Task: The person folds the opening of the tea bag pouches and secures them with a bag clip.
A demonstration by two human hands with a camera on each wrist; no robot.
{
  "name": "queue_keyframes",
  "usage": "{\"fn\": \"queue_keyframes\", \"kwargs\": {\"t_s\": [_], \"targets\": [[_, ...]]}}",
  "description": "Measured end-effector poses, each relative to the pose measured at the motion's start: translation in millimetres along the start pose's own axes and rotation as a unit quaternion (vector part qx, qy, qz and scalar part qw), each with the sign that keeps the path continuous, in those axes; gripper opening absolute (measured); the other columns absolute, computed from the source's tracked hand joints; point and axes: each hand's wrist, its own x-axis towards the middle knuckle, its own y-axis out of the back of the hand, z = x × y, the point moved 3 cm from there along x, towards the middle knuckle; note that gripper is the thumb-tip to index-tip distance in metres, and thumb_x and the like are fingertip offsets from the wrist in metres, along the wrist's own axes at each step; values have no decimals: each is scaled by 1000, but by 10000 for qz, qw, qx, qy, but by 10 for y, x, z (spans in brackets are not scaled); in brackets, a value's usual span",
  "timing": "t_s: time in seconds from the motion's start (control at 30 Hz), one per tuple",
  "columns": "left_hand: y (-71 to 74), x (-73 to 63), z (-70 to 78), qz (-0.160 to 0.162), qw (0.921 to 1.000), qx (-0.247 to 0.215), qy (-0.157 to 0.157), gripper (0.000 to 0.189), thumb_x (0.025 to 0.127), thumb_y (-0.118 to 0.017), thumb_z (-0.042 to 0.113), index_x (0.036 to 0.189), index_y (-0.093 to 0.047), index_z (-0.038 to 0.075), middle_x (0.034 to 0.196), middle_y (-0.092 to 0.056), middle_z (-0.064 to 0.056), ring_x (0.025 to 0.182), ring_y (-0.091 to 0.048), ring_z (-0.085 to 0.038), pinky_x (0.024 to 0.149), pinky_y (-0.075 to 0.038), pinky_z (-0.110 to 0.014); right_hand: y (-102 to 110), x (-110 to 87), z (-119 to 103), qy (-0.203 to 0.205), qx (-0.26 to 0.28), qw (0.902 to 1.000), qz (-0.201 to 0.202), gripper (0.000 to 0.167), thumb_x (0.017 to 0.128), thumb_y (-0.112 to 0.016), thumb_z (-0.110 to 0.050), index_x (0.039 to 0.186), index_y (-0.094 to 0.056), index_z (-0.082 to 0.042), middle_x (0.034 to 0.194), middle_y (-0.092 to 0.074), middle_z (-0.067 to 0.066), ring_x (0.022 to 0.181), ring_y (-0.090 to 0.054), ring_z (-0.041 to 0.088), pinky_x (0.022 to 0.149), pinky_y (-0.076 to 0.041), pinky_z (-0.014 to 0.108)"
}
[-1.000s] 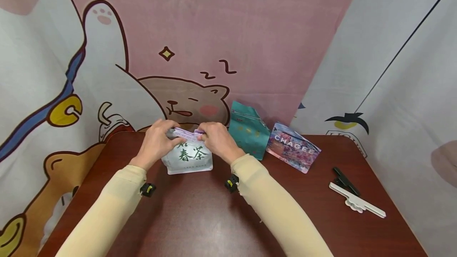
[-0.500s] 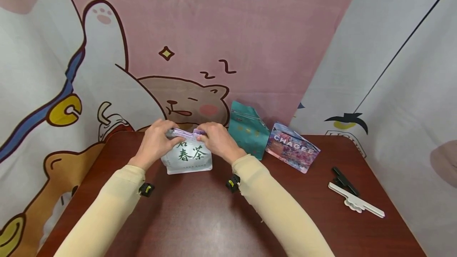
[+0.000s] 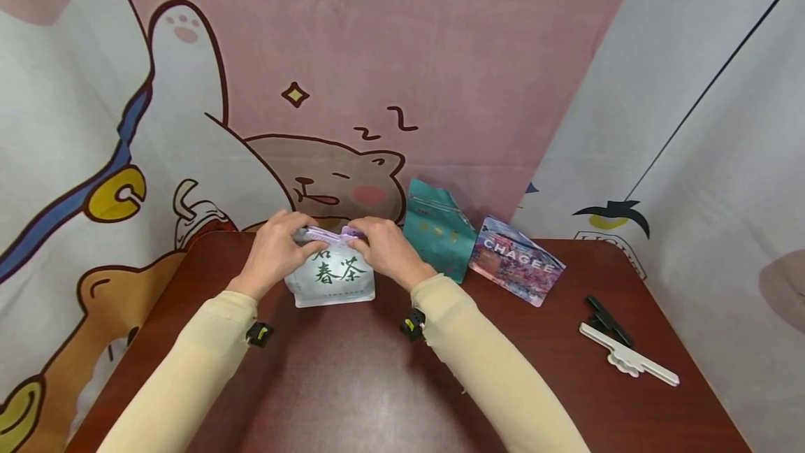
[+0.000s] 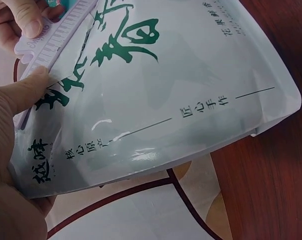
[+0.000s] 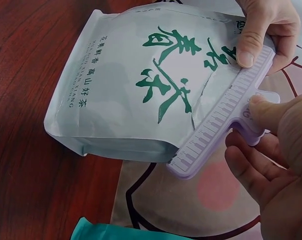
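A white tea bag (image 3: 333,285) with green characters stands at the back of the table in the head view. Along its top edge lies a lilac bag clip (image 5: 220,115) printed with a row of stripes. My left hand (image 3: 275,250) grips the bag's top corner together with one end of the clip, its thumb flat on the front. The thumb and fingers of my right hand (image 3: 386,247) pinch the clip's handle, as the right wrist view shows. The left wrist view shows the clip bar (image 4: 66,32) across the bag's top, with the bag front (image 4: 155,90) smooth below it.
Right of the bag, a teal pouch (image 3: 438,233) and a pink-blue CHAGEE pouch (image 3: 516,261) lean near the back edge. A black clip (image 3: 608,319) and a white clip (image 3: 629,355) lie at the table's right. A printed cloth (image 3: 440,54) hangs behind.
My right wrist has shifted very slightly to the right. Both hands keep their hold, and the tea bag and clip stay in place.
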Motion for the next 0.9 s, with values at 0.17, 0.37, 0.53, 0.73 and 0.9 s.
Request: {"fn": "queue_keyframes", "kwargs": {"t_s": [0.17,0.37,0.53,0.73,0.9], "targets": [[8,-1,8,-19,10000,27,28,34,78,-93,24,101,-76,6,106,-76,-11,85,-59,-26,69,-51,-43,-5,-7,8,86,78,9999,102,28,101,-69,-22,125,-72,-7,123,-73,9,111,-70,24,97,-55,39],[25,-6,20,20,10000,15,-75,34,78,-92,24,102,-77,6,106,-76,-11,88,-61,-27,71,-52,-44,-1,-17,15,109,191,9996,169,27,100,-70,-20,124,-73,-7,123,-73,10,112,-70,24,97,-55,40],[42,-14,33,81,9998,6,-164,33,78,-92,24,101,-77,6,105,-76,-11,89,-63,-28,73,-53,-45,3,-32,11,127,229,9995,183,28,100,-70,-19,126,-72,-8,123,-72,9,112,-70,24,97,-55,39],[50,-25,43,155,9996,26,-243,32,79,-92,23,101,-77,6,104,-76,-11,87,-63,-27,71,-53,-45,5,-54,28,144,314,9991,227,31,99,-71,-16,129,-71,-7,125,-72,10,113,-69,23,97,-55,39],[61,-33,43,188,9995,13,-249,30,80,-91,22,101,-77,6,103,-76,-11,88,-64,-27,73,-53,-45,6,-75,55,132,319,9990,288,33,98,-71,-12,131,-69,-4,127,-71,12,116,-68,26,99,-54,41]]}}
